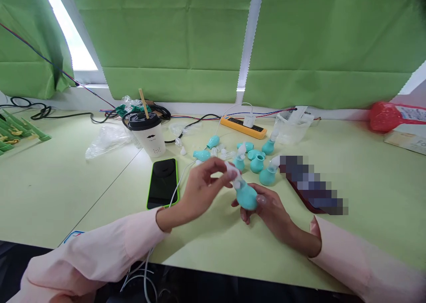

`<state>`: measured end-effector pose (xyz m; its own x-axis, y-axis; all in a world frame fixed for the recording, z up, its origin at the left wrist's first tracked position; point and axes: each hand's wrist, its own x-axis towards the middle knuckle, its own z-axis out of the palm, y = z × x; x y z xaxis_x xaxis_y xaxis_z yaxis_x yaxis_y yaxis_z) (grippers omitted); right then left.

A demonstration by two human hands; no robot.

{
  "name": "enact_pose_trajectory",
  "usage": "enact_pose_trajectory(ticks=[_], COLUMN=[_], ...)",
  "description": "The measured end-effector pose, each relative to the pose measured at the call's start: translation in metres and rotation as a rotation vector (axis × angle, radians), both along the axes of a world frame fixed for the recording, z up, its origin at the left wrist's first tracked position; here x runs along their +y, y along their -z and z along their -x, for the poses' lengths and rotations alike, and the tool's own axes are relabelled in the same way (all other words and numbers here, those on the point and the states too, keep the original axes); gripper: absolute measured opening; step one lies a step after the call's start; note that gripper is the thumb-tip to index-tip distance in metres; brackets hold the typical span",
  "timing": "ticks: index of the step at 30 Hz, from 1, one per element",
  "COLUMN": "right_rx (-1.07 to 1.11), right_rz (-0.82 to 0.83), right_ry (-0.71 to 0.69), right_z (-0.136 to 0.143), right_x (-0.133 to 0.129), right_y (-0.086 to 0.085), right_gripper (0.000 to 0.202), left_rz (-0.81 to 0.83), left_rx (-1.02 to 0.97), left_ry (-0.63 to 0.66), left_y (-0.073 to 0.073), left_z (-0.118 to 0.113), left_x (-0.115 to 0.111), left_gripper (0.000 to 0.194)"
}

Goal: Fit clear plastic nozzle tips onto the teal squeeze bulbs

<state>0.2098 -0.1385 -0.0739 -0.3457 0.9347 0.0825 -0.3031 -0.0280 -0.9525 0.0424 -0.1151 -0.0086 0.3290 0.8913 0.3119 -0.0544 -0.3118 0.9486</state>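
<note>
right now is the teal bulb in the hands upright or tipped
Tipped: the teal bulb leans, its neck angled toward the left hand, which pinches the whitish nozzle; the right hand holds the bulb's rounded body.

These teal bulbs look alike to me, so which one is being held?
The bulb nearest the person: the right hand holds its round body, the left hand pinches its whitish top. The other bulbs sit beyond, on the table.

A smooth teal bulb (246, 198), whitish translucent nozzle (237, 183) at its neck, tilts leftward between 2 hands (271, 210).
</note>
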Motion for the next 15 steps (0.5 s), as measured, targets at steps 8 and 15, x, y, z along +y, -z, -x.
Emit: enact_pose_trajectory(ticks=[8,15], right_rx=[-0.073,-0.091], right_rz=[0.039,-0.011], right_ry=[-0.071,-0.078], right_z=[-0.001,-0.002], right_x=[0.008,0.008], right_y=[0.016,0.017], right_gripper=[0.029,0.031], left_rz=[-0.492,-0.482], left_rx=[-0.063,0.356], left_ry=[-0.297,-0.333], left_y=[-0.037,0.009], left_z=[-0.02,-0.069], left_x=[0.11,0.188], left_gripper=[0.022,0.015])
